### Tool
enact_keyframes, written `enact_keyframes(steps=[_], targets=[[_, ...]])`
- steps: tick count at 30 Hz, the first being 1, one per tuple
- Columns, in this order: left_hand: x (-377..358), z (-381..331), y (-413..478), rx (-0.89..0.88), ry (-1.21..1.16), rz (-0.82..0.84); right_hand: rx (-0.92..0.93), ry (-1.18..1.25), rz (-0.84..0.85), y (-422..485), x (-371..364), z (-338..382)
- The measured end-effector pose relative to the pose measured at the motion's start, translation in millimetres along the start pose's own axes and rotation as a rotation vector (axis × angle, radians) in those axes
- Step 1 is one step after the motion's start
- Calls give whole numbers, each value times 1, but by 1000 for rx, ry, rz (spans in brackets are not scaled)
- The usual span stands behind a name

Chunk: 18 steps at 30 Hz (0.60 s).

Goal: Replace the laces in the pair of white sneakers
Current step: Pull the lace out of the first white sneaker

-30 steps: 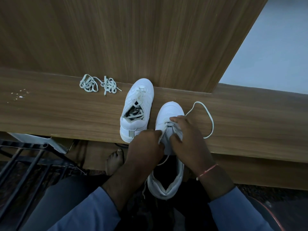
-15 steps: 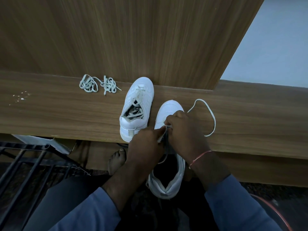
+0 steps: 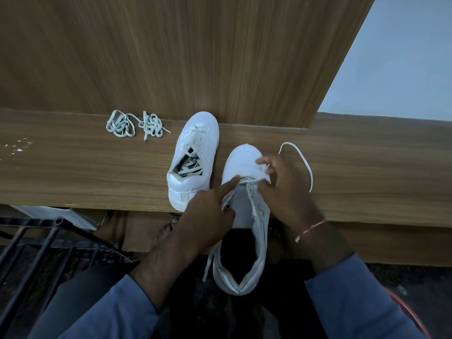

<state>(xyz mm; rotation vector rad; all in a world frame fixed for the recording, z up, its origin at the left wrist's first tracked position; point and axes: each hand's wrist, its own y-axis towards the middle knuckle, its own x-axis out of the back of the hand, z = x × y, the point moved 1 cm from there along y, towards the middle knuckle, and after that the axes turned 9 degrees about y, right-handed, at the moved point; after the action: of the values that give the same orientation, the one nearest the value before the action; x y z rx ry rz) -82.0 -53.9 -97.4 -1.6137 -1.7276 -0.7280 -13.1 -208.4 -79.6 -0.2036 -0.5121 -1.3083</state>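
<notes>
Seen from above, a white sneaker (image 3: 244,162) rests toe-first on a wooden ledge (image 3: 367,182), its heel hanging off toward the person. The left hand (image 3: 208,216) points its index finger at the lowest eyelets while its other fingers curl around a strand of the lace (image 3: 304,159). The right hand (image 3: 288,192) pinches the same lace beside the toe, and a loop trails to the right. A second sneaker (image 3: 195,152) sits just left, with loose laces (image 3: 134,126) farther left.

Loose laces (image 3: 137,125) left of two sneakers (image 3: 193,157) side by side on ledge (image 3: 73,167)
</notes>
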Motion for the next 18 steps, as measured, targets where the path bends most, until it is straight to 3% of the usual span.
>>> enact_keyframes(steps=[3, 5, 7, 10, 12, 15, 18], targets=[[-1, -1, -1, -28, -20, -8, 267, -230, 122, 1, -5, 9], [-2, -1, 0, -31, -15, -17, 318, -464, 180, 5, -11, 8], [-3, 2, 0, -29, -7, -26, 325, -534, 141, 6, -16, 6], [-3, 5, 0, -22, -10, -14, 197, -181, -166, 8, -2, 8], [-3, 5, 0, -25, -8, -12, 103, -19, -218, 10, 12, 8], [-4, 2, -1, -28, -1, -21, 51, -10, 42, 2, 3, 9], [-5, 3, 1, -30, 4, -33, 111, -222, 160, -4, -19, 4]])
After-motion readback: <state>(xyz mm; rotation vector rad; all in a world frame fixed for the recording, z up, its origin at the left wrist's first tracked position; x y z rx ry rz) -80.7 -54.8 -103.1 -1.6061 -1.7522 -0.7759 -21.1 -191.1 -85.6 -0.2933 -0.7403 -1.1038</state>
